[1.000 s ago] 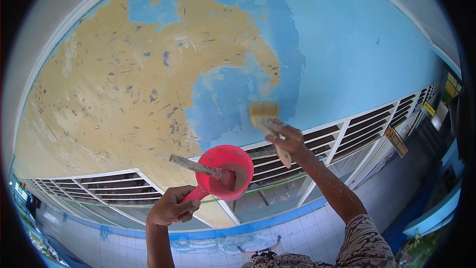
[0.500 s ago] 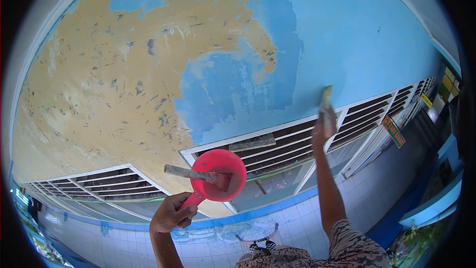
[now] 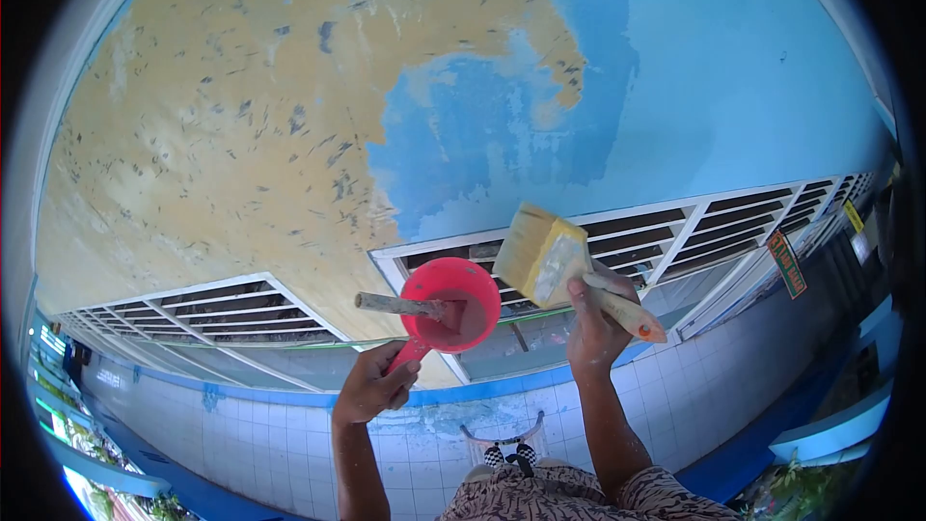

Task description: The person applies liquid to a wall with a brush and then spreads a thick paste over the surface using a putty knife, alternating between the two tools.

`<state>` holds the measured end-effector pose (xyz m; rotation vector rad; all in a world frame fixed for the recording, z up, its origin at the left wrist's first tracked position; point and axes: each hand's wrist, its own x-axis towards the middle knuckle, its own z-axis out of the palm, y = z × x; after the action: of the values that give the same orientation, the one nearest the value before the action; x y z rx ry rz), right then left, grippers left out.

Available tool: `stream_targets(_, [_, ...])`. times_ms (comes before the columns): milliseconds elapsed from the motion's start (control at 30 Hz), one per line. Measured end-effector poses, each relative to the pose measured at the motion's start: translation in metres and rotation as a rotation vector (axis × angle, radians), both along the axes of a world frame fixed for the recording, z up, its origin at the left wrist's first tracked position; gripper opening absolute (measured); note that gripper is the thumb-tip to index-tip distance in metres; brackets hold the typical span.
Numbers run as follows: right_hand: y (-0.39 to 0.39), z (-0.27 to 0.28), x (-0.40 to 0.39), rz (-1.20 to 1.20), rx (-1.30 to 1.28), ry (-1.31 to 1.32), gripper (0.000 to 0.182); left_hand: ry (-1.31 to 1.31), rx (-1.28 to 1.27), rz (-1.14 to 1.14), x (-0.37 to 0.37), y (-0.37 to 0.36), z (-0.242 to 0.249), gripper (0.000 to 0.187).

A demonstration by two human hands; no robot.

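Note:
My left hand (image 3: 374, 384) is closed round the handle of a pink dipper (image 3: 439, 275). Inside the dipper leans a tool with a grey, stained stick handle (image 3: 391, 304); its flared end sits in the bowl, and I cannot make out its exact kind. To the right, my right hand (image 3: 595, 330) grips a wide paintbrush (image 3: 559, 268) by its pale handle. The brush's yellowish bristles point up and left, beside the dipper's rim and apart from it. In front stands a wall (image 3: 714, 68), light blue on the right, with darker blue and bare tan patches on the left.
White louvred windows (image 3: 666, 236) run along the wall's lower part, with another louvred window (image 3: 222, 309) at left. A green-edged sign (image 3: 786, 263) juts out at right. Far below lies the white tiled floor (image 3: 260, 434). Beneath me shows a stand with a curved top rail (image 3: 502, 436).
My right hand has drawn the paintbrush back from the wall, down and left towards the dipper. The dipper in my left hand has shifted slightly right and up in view.

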<state>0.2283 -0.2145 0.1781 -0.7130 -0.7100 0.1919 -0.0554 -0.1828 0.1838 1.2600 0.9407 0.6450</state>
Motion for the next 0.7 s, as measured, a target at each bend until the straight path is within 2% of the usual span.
stream_targets(67, [-0.011, -0.007, -0.013, 0.076, -0.227, -0.111, 0.021, 0.042, 0.012, 0.021, 0.010, -0.006, -0.014, 0.025])
stream_targets(100, [-0.011, -0.009, -0.018, 0.089, -0.232, -0.108, 0.021, 0.056, 0.018, 0.031, 0.015, -0.009, -0.020, 0.024])
stream_targets(167, [-0.009, -0.016, -0.027, 0.216, -0.558, -0.256, 0.017, 0.065, 0.013, 0.045, 0.022, -0.014, -0.038, 0.023])
stream_targets(233, [0.001, -0.032, -0.030, 0.290, -0.633, -0.246, 0.017, 0.052, 0.008, 0.051, 0.027, -0.021, -0.050, 0.024])
stream_targets(333, [0.007, -0.046, -0.033, 0.258, -0.815, -0.596, 0.029, 0.067, -0.023, 0.036, 0.034, -0.031, -0.061, 0.024])
stream_targets(367, [0.006, -0.050, -0.031, 0.264, -0.821, -0.596, 0.029, 0.069, -0.031, 0.039, 0.035, -0.034, -0.065, 0.024])
stream_targets(433, [0.004, -0.052, -0.029, 0.158, -0.718, -0.799, 0.037, 0.035, -0.058, 0.035, 0.037, -0.038, -0.072, 0.023])
stream_targets(467, [0.002, -0.055, -0.025, 0.258, -0.753, -0.777, 0.053, 0.027, -0.070, 0.038, 0.038, -0.039, -0.075, 0.022])
stream_targets(500, [0.000, -0.060, -0.024, 0.264, -0.757, -0.776, 0.053, 0.029, -0.076, 0.042, 0.039, -0.041, -0.079, 0.022])
stream_targets(600, [-0.005, -0.087, -0.022, 0.135, -0.866, -0.805, 0.073, 0.029, -0.089, 0.032, 0.046, -0.046, -0.090, 0.024])
stream_targets(633, [-0.007, -0.094, -0.023, 0.138, -0.868, -0.800, 0.073, 0.034, -0.093, 0.032, 0.046, -0.047, -0.091, 0.024])
stream_targets(700, [-0.007, -0.103, -0.025, -0.002, -0.970, -0.770, 0.071, -0.058, -0.145, 0.113, 0.047, -0.045, -0.092, 0.024])
